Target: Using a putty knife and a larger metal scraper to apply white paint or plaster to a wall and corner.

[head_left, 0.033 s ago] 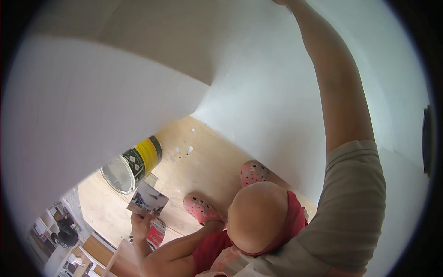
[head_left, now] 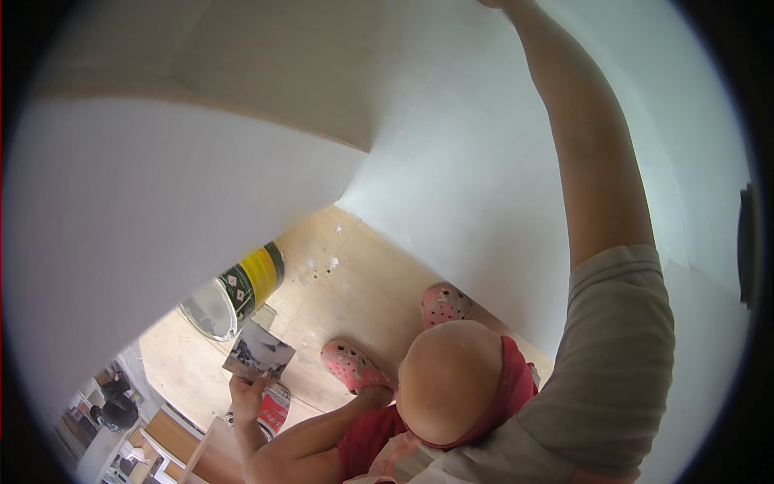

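My left hand (head_left: 247, 394) is low on the left, its thumb and fingers closed on the edge of a flat square putty scraper (head_left: 260, 352). The plate is metallic grey, with white and dark smears. Right behind it stands a green and yellow bucket (head_left: 260, 273) with a pale rim and whitish stuff inside. My right arm stretches up along the white wall (head_left: 476, 161). Only a bit of my right hand (head_left: 490, 3) shows at the top edge, so its fingers and anything in them are out of sight.
A red and white can (head_left: 274, 406) stands beside my left wrist. Pink clogs (head_left: 355, 365) are on my feet on the spotted wooden floor (head_left: 322, 315). A white panel (head_left: 177, 185) fills the left. Boards and shelving (head_left: 169, 440) lie low left, near a black object (head_left: 118, 410).
The view has shifted slightly, so the panel edge and bucket sit a little lower. My right hand has slid a touch higher out of the picture; my left keeps its hold.
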